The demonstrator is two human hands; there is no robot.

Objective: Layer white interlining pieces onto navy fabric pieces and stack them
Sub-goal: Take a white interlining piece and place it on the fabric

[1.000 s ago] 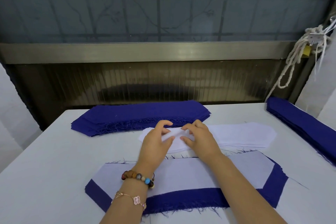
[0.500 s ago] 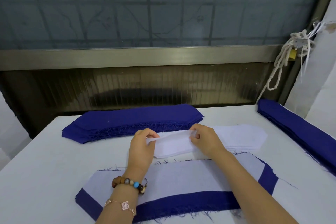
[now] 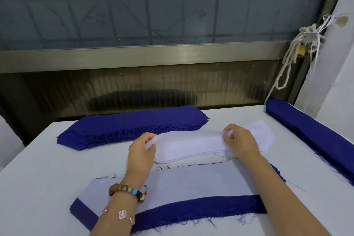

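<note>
On my feed, a white-covered table sits against a frosted window whose grid pattern is too blurred for me to read; a metal rail runs below the glass.

At mid-table the top interlining piece is pinched at both ends. The left hand curls round its left end, and the right hand nips the right end between thumb and fingers. It arches just over the white interlining stack; I cannot tell whether its middle touches. The right hand hides part of that stack.

Nearer me lies a navy fabric piece with white interlining laid on it, both forearms crossing over it. A beaded bracelet and a thin chain bracelet ring the left wrist.

Beyond the hands lies a navy stack. A second navy pile runs along the right edge, cut off by the frame. A knotted rope hangs above it.
</note>
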